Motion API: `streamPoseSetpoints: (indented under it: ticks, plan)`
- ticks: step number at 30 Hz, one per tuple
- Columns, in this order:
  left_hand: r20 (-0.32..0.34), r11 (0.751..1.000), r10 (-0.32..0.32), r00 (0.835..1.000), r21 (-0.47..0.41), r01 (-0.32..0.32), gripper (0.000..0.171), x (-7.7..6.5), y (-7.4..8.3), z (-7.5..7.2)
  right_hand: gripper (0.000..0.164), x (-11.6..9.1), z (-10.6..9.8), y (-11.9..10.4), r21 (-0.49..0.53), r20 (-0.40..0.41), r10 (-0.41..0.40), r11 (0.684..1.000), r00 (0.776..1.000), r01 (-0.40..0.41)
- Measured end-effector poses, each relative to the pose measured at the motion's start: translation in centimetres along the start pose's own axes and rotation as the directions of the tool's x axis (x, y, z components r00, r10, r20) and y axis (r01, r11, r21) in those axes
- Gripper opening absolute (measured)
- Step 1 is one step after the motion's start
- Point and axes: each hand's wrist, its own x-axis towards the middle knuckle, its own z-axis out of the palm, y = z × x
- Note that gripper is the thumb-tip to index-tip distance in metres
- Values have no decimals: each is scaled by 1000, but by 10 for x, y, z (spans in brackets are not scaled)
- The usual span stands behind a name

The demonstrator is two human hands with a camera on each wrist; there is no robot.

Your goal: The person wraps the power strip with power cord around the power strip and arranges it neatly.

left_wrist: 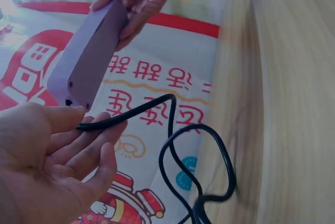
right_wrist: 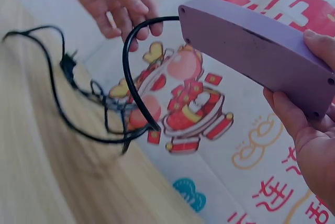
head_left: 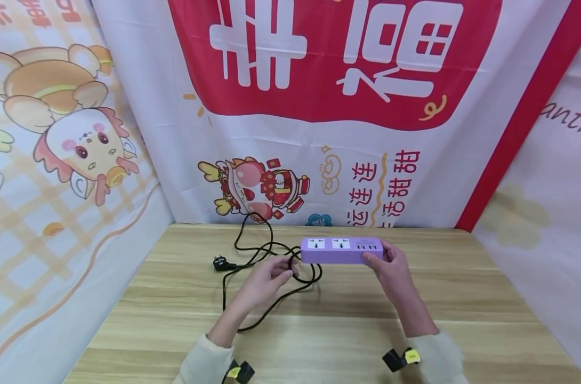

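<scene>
A purple power strip (head_left: pixel 340 250) is held up above the table, its two white sockets and row of USB ports showing in the head view. My right hand (head_left: pixel 391 272) grips its right end, thumb on the front side. From the left end of the strip comes a black cord (left_wrist: pixel 141 110). My left hand (left_wrist: pixel 57 166) pinches this cord close to the strip, thumb above and fingers beneath. The underside of the strip (right_wrist: pixel 251 48) faces the right wrist camera. Loose loops of cord trail over the table, with the black plug (head_left: pixel 220 263) lying at the left.
The wood-grain table (head_left: pixel 343 330) reaches back to a hanging cloth (head_left: pixel 290 176) with red and white prints. Printed cloth walls stand at the left (head_left: pixel 26 240) and right (head_left: pixel 535 224) sides.
</scene>
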Motion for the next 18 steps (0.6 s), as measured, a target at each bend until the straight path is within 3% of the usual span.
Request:
streamPoseSetpoints:
  ticks: [4, 7, 12, 15, 16, 18]
  plan:
    - [-14, 980, -29, 999, -195, 26, 25, 2, 4, -3, 44, 6, 13, -6, 224, -34, -28, 974, 999, 35]
    - [-19, 938, -34, 999, -347, 26, 26, 4, 7, -4, 28, 11, 21, -8, 339, -50, -84, 936, 995, 96]
    - [-38, 801, 9, 999, -598, -30, 26, 6, 16, 3, 22, 19, 35, -10, 516, -64, -144, 842, 987, 156]
    - [-39, 737, 73, 997, -671, -80, 25, 8, 21, 10, 18, 22, 43, -10, 621, -70, -157, 766, 985, 166]
    - [-40, 731, 96, 995, -676, -98, 25, 9, 22, 12, 17, 23, 45, -10, 648, -65, -162, 744, 985, 165]
    - [-48, 741, 141, 989, -657, -137, 27, 10, 23, 15, 14, 24, 49, -10, 689, -45, -171, 708, 984, 154]
